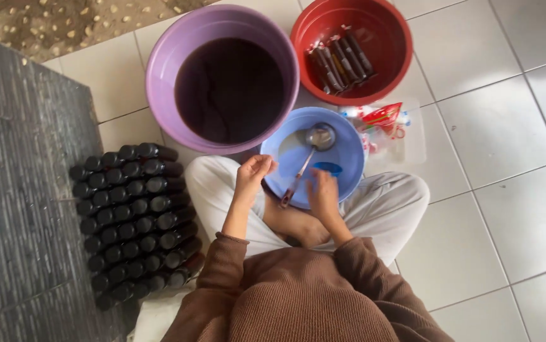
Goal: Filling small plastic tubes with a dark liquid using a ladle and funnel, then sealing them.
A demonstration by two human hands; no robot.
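I sit cross-legged on a tiled floor with a light blue basin (pixel 349 158) in front of my knees. A metal ladle (pixel 314 142) lies in it, its handle pointing back between my hands. My left hand (pixel 253 176) hovers at the basin's near left rim with its fingers curled together; nothing shows in them. My right hand (pixel 323 195) reaches over the near rim, its fingertips at a small dark blue round piece (pixel 329 168) inside the basin. Whether it grips that piece is unclear.
A purple bucket (pixel 159 82) of dark liquid stands ahead on the left. A red basin (pixel 387 38) holding several dark filled pouches is ahead on the right. Several rows of dark bottles (pixel 133 215) lie at my left beside a grey mat (pixel 13 190). A clear bag with red wrapping (pixel 387 123) lies to the right.
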